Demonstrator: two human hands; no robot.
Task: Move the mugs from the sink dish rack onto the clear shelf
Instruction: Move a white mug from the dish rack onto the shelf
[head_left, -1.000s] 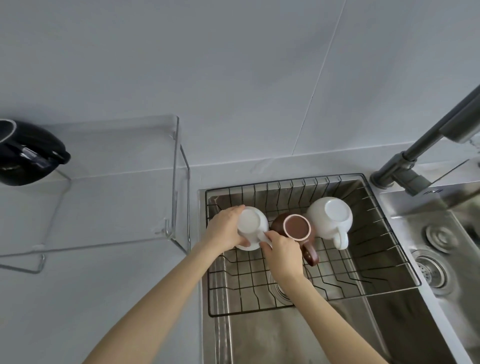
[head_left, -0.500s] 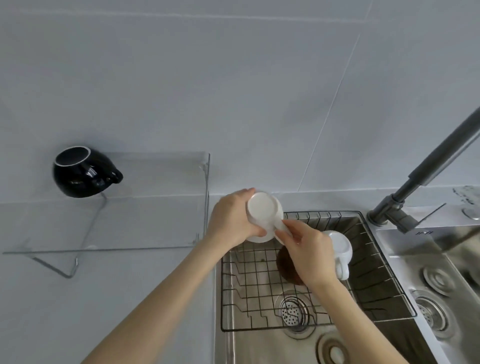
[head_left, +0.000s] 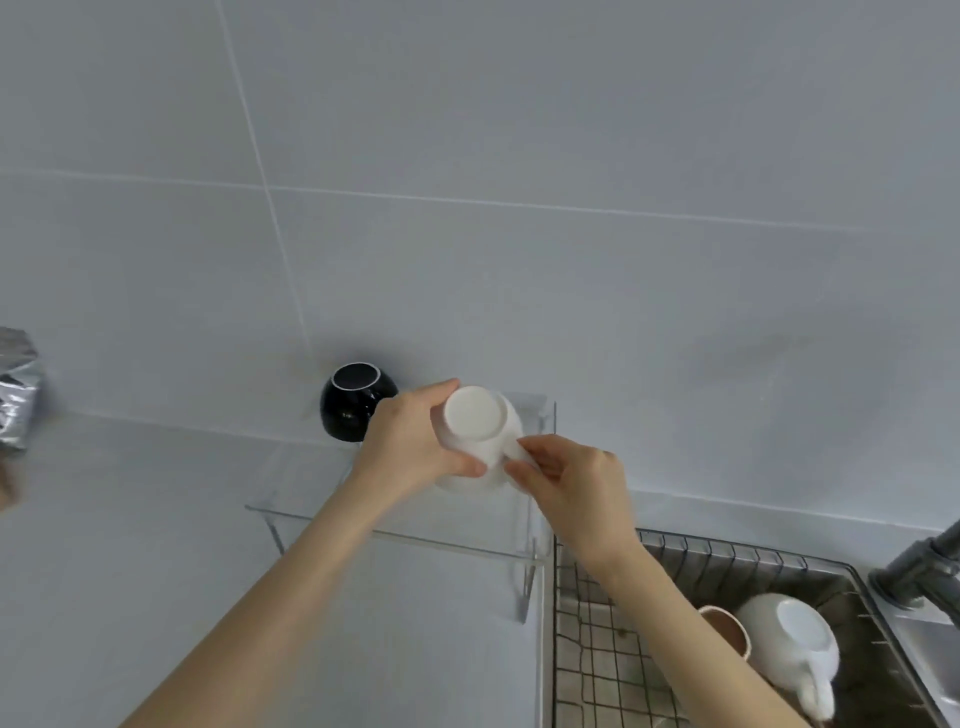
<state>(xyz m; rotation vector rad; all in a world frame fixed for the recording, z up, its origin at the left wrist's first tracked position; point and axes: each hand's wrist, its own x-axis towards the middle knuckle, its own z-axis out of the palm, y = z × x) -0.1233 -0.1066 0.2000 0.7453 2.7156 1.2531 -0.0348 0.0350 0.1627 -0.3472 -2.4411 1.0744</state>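
An upside-down white mug (head_left: 478, 423) hovers over the clear shelf (head_left: 322, 486), its flat base facing me. My left hand (head_left: 410, 441) wraps its body and my right hand (head_left: 571, 480) pinches its handle. On the shelf's far left a round black mug (head_left: 353, 410) lies on its side. In the wire dish rack (head_left: 587, 654) at the lower right lie a brown mug (head_left: 727, 631), partly hidden by my right forearm, and another white mug (head_left: 795, 644).
The grey faucet (head_left: 919, 571) stands at the right edge beside the sink. A silver foil bag (head_left: 18, 389) sits on the counter at the far left. A tiled wall rises right behind the shelf.
Both hands lifted the white mug out of the rack and carried it left and up, over the clear shelf. The view swung left with them.
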